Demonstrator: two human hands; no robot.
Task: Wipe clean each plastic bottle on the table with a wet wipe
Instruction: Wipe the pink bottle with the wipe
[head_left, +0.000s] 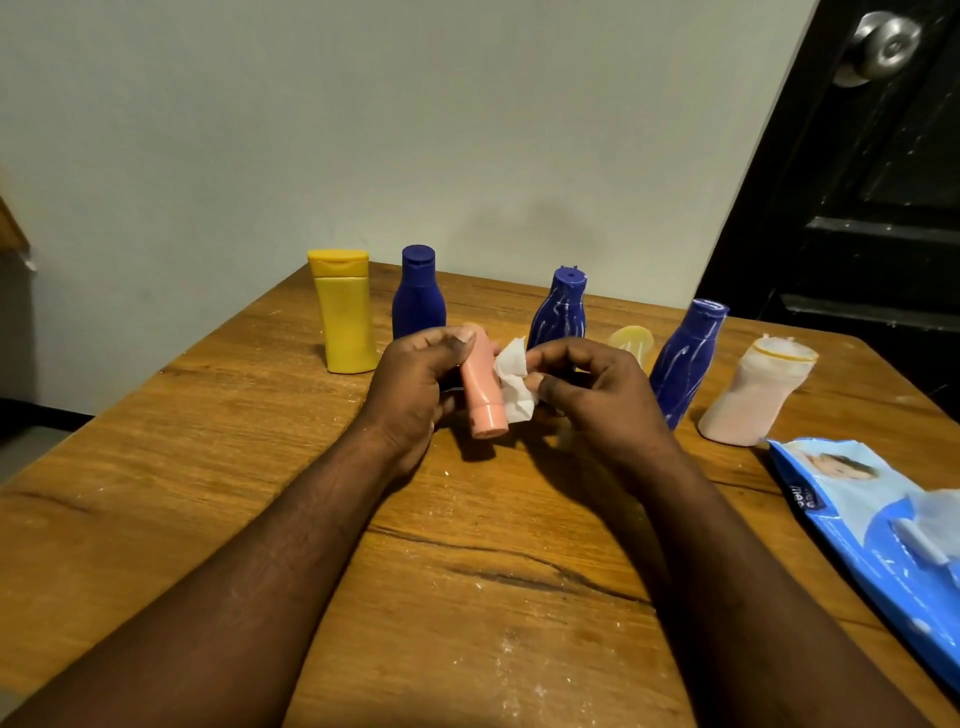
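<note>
My left hand grips a small pink bottle above the table, cap end pointing toward me. My right hand pinches a crumpled white wet wipe against the bottle's right side. Behind stand a yellow bottle, a clean dark blue bottle, two blue bottles streaked with white, and a pale pink bottle dusted white. A small yellow bottle is partly hidden behind my right hand.
A blue wet-wipe pack lies at the right edge of the wooden table, a wipe sticking out of its opening. White dust speckles the tabletop. A wall stands behind, and a dark door with a metal knob to the right.
</note>
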